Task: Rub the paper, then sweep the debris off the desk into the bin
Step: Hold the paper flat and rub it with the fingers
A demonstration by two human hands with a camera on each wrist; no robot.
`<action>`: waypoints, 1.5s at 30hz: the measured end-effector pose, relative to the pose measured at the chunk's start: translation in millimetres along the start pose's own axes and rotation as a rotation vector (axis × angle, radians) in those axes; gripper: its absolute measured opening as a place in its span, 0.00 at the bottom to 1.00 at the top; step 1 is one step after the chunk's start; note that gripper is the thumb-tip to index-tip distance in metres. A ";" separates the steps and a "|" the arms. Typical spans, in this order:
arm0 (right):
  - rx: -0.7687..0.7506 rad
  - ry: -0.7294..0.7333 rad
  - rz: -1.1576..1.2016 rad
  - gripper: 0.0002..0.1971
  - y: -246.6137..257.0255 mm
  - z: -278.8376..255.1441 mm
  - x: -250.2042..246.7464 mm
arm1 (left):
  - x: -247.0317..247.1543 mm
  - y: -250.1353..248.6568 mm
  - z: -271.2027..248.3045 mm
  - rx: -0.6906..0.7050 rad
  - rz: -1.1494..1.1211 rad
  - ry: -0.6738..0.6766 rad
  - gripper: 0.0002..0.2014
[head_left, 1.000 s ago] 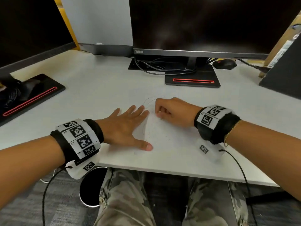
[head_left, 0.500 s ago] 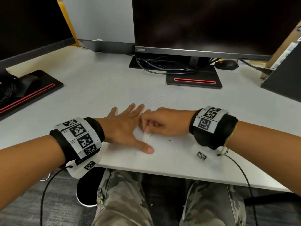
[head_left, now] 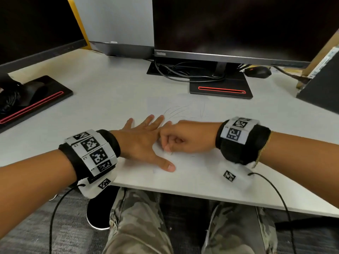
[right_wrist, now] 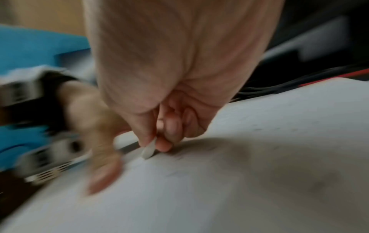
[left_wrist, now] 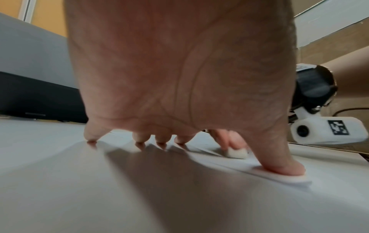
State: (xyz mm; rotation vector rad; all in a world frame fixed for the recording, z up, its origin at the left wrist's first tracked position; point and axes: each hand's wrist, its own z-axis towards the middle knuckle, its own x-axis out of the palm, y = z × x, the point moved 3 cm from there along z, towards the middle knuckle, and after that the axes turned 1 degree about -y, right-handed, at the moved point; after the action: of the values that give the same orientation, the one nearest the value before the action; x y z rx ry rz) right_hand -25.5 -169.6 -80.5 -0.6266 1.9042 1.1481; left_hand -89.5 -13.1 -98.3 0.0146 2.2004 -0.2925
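Observation:
A white sheet of paper [head_left: 185, 162] with faint pencil scribbles lies on the white desk [head_left: 113, 99] near its front edge. My left hand [head_left: 145, 142] lies flat on the paper's left part, fingers spread, thumb pressing the sheet's near edge [left_wrist: 287, 167]. My right hand [head_left: 176, 140] pinches a small white eraser [right_wrist: 148, 151] between thumb and fingers and presses it on the paper right beside the left hand. The left wrist view shows the eraser [left_wrist: 236, 153] touching the sheet behind the thumb. The right wrist view is blurred by motion.
A monitor [head_left: 238, 28] on a black stand [head_left: 220, 88] with cables is at the back, a black mouse [head_left: 258, 72] to its right. A second monitor base [head_left: 36, 101] sits at left. A dark round bin [head_left: 97, 213] stands on the floor under the desk's front edge.
My right hand has slid the eraser left and toward me across the paper, up against the left hand. The left hand has stayed flat in place.

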 end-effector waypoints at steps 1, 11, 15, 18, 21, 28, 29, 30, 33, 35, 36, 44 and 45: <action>0.020 -0.050 -0.011 0.03 -4.1 -0.4 -5.2 | 0.1 -0.3 -0.1 0.000 0.003 -0.001 0.68; 0.027 -0.088 0.030 0.03 -2.9 -11.4 1.6 | 0.4 -0.5 0.8 0.002 0.007 -0.011 0.68; -0.013 -0.029 0.012 0.03 4.7 -13.2 9.3 | 1.7 0.1 0.8 0.000 0.002 -0.019 0.69; 0.038 -0.105 0.024 0.03 -3.6 -13.1 3.3 | 1.7 0.5 2.5 0.003 0.018 -0.024 0.68; -0.020 0.000 0.034 0.02 5.3 -15.9 13.6 | 2.9 1.9 2.7 -0.005 0.013 -0.029 0.70; -0.013 -0.061 0.029 0.02 0.1 -17.3 11.0 | 3.2 1.3 2.2 0.001 -0.012 -0.027 0.69; -0.027 -0.040 0.029 0.02 2.1 -17.7 14.0 | 3.5 1.2 1.7 -0.001 -0.012 -0.027 0.70; -0.020 -0.059 0.019 0.03 -0.3 -17.9 12.9 | 3.1 0.5 1.7 0.001 -0.010 -0.028 0.70; 0.042 -0.159 -0.004 0.02 -9.8 -17.6 4.2 | 2.4 -1.1 2.2 0.009 -0.011 -0.028 0.69; -0.013 -0.093 0.008 0.03 0.0 -18.0 11.1 | 3.2 -0.3 2.1 0.005 -0.010 -0.032 0.69; -0.043 -0.050 0.006 0.04 5.4 -18.0 15.3 | 3.9 0.1 1.5 0.001 -0.011 -0.033 0.69; -0.011 -0.068 0.013 0.03 2.1 -23.7 16.1 | 4.0 -0.7 1.3 -0.004 -0.004 -0.035 0.69; 0.000 -0.082 -0.002 0.03 -0.8 -25.0 14.6 | 3.7 -0.9 1.9 -0.003 0.002 -0.036 0.69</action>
State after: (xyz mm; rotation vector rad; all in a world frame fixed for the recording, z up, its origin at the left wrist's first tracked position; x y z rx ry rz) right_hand -42.5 -192.2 -86.6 -0.5735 1.8338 1.1553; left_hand -90.3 -14.7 -102.2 0.0103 2.1653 -0.2860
